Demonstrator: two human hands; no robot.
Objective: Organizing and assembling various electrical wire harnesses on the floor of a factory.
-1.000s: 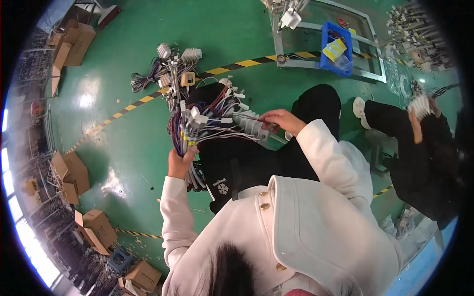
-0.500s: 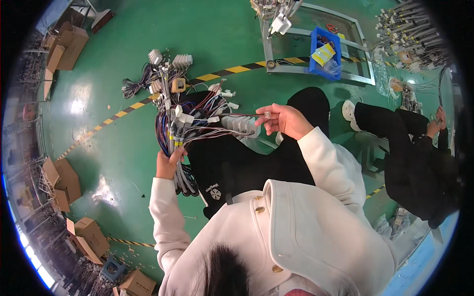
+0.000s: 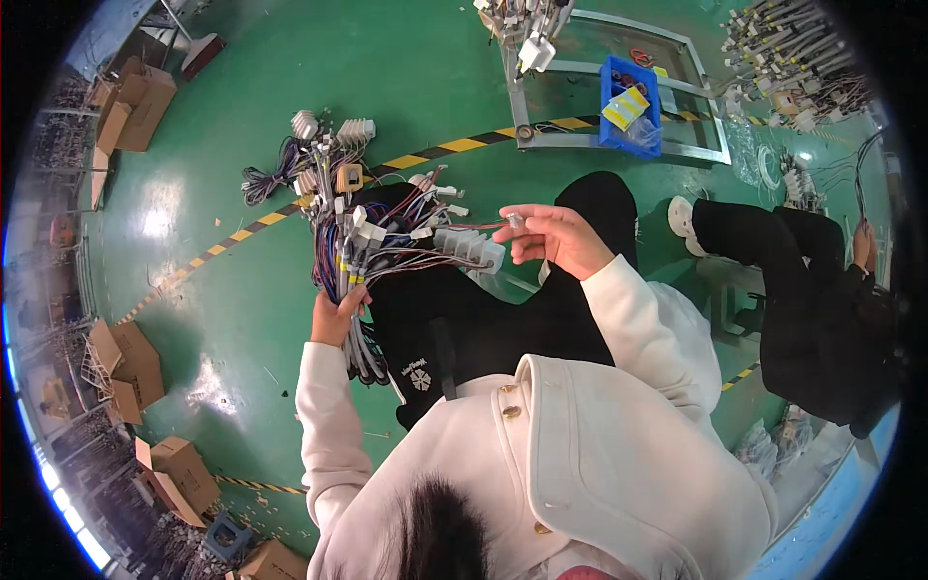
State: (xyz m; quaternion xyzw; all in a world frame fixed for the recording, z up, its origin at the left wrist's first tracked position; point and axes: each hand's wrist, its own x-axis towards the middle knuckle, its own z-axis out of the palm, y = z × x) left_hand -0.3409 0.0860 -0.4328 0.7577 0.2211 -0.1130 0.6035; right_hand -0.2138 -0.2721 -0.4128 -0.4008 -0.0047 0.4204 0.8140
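Observation:
Fingers closed, my left hand (image 3: 338, 311) grips a thick wire harness (image 3: 338, 266) above my left thigh. Its grey, red, blue and black wires fan out into many white connectors. A larger white plug housing (image 3: 366, 230) sits on top of the bundle. My right hand (image 3: 565, 237) pinches a small pale connector (image 3: 516, 221) between thumb and forefinger, its other fingers loosely curled. Thin reddish wires run from that connector back to the bundle. Under it, a row of white connector housings (image 3: 469, 248) lies near my right fingers.
More harnesses with white connectors (image 3: 304, 126) lie beyond my left hand. A blue bin (image 3: 630, 106) rests on a metal frame (image 3: 522, 106). At right, a co-worker in black (image 3: 822, 319) sits near hanging harnesses (image 3: 797, 58). Cardboard boxes (image 3: 135, 362) stand along the left.
My right hand has drawn slightly left with the connector, its fingertips nearer the bundle. My left hand keeps its hold. The co-worker's hand at right has shifted.

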